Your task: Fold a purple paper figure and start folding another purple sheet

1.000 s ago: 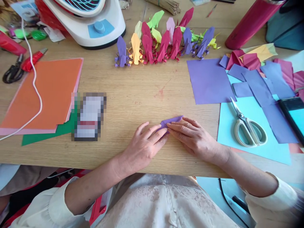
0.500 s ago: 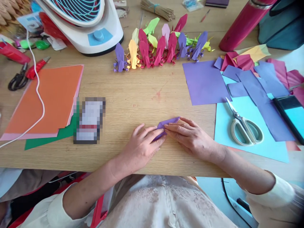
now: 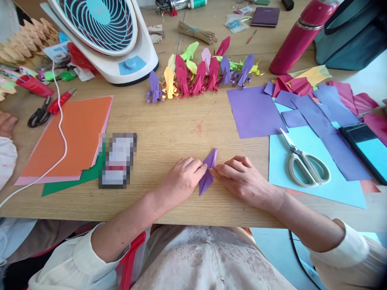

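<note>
A folded piece of purple paper, narrow and pointed at both ends, lies near the table's front edge between my hands. My left hand pinches its left side between thumb and fingers. On the opposite side my right hand grips the paper's right edge with thumb and forefinger, the other fingers curled. One point of the paper faces away from me, the other towards me. The fingertips cover part of its middle.
Finished origami figures stand in rows at the back, beside a fan. Scissors lie on light blue paper at right, near purple sheets. At left are orange paper, a phone and another person's hand.
The purple paper has turned from lying slantwise across to pointing away from me. My fingers have shifted from lying over it to pinching its two sides. The view has tilted up slightly.
</note>
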{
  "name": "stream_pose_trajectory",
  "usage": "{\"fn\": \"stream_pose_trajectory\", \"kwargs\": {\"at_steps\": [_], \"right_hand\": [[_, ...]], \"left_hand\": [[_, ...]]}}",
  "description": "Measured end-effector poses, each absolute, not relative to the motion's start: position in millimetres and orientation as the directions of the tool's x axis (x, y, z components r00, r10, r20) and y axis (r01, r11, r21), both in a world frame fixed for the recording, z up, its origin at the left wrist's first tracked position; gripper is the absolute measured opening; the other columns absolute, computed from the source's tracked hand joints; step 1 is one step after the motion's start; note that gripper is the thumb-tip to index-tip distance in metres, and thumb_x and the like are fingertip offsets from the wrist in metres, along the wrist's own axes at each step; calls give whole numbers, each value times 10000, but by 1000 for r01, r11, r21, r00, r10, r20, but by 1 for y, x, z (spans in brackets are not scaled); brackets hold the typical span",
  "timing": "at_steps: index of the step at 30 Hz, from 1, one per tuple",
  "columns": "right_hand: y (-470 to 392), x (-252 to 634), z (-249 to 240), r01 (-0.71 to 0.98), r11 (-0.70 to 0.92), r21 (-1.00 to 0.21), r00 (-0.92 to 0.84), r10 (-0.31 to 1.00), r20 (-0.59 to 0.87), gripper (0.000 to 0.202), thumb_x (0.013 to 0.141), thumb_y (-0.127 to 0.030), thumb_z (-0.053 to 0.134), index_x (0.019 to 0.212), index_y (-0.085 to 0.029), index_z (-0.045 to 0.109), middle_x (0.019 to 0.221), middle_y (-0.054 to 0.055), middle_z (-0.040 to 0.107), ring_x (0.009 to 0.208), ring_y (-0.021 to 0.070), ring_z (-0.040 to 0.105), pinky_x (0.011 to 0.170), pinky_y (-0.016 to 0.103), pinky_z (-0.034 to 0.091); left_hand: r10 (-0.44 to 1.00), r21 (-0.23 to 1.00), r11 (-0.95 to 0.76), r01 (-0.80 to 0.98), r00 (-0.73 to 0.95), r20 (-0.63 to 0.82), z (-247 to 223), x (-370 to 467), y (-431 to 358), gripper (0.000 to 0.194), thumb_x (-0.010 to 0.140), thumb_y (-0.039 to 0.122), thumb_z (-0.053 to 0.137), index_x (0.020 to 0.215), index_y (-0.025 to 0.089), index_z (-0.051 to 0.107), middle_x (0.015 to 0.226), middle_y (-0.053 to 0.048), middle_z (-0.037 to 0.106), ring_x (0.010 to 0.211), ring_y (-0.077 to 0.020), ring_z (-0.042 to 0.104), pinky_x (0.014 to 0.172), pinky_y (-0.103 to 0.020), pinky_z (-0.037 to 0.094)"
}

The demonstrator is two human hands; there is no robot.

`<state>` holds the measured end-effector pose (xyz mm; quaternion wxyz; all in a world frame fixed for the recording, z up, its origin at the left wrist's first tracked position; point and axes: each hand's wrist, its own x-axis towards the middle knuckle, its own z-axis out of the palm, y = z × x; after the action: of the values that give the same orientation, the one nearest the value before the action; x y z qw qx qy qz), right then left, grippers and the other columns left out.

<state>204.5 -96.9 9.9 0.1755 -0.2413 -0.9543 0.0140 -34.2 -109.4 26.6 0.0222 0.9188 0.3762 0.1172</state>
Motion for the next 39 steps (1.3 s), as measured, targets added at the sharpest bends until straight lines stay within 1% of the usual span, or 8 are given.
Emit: {"fn": "stream_pose_trajectory", "kwargs": {"at_steps": [5, 8, 11, 16, 23, 29, 32, 39], "right_hand": [[-99, 205, 13, 455, 880, -134, -821, 473, 321, 310, 1009, -108, 395, 1217, -136, 624, 1107, 98, 692, 920, 205, 558, 863, 400, 385], [-99, 205, 14, 459, 879, -129, -818, 475, 325, 325, 1001, -94, 408, 1255, -132, 607, 1114, 102, 693, 927, 206, 568, 859, 400, 389], [-98, 205, 13, 454, 882, -123, -820, 468, 329, 356, 987, -80, 424, 1298, -141, 587, 1116, 97, 695, 924, 205, 575, 891, 408, 396], [-95, 205, 12, 450, 878, -165, -814, 479, 328, 391, 960, -57, 439, 1301, -169, 595, 1156, 89, 698, 938, 202, 596, 976, 440, 380], [-103, 208, 21, 479, 846, -237, -782, 533, 323, 359, 975, -94, 454, 1295, -171, 599, 1225, 98, 684, 988, 211, 621, 997, 465, 410], [-122, 208, 21, 480, 853, -205, -807, 521, 279, 325, 987, -100, 429, 1242, -127, 630, 1317, 127, 641, 1082, 243, 618, 1023, 498, 418], [-127, 203, 19, 511, 837, -195, -784, 547, 293, 311, 994, -118, 429, 1228, -122, 634, 1280, 127, 662, 1082, 241, 622, 1032, 497, 418], [-136, 194, 10, 562, 818, -126, -759, 570, 314, 331, 972, -130, 482, 1281, -110, 599, 1259, 124, 671, 1153, 265, 592, 1075, 510, 375]], "left_hand": [[687, 124, -727, 676, 713, 142, 37, -36, -119, 205, 961, 115, 470, 987, 129, 673, 875, -72, 639, 833, -201, 595, 810, -378, 501], [663, 141, -748, 649, 722, 195, 35, -41, -116, 238, 966, 119, 476, 1121, 136, 657, 1207, -112, 657, 1118, -242, 591, 966, -427, 477], [613, 113, -789, 604, 763, 203, 25, -48, -109, 393, 975, 75, 426, 1348, 134, 535, 1450, -115, 536, 1385, -253, 431, 1142, -482, 361], [600, 97, -799, 593, 779, 181, 10, -51, -108, 425, 985, 125, 444, 1407, 100, 480, 1440, -137, 548, 1374, -254, 462, 1154, -478, 381], [733, 65, -678, 732, 669, 120, 16, -33, -133, 460, 953, 257, 556, 1360, 46, 521, 1399, -179, 567, 1215, -298, 563, 1079, -467, 460], [781, 140, -624, 769, 604, 160, 9, -26, -146, 491, 960, 298, 542, 1376, 43, 493, 1409, -199, 539, 1364, -331, 447, 1137, -496, 398], [787, 155, -615, 773, 591, 175, 5, -26, -149, 496, 963, 282, 528, 1376, 11, 482, 1398, -225, 534, 1347, -331, 472, 1114, -467, 433], [805, 193, -593, 782, 585, 101, 8, -30, -153, 572, 994, 378, 457, 1473, 72, 388, 1496, -174, 464, 1418, -308, 389, 1176, -489, 329]]}}
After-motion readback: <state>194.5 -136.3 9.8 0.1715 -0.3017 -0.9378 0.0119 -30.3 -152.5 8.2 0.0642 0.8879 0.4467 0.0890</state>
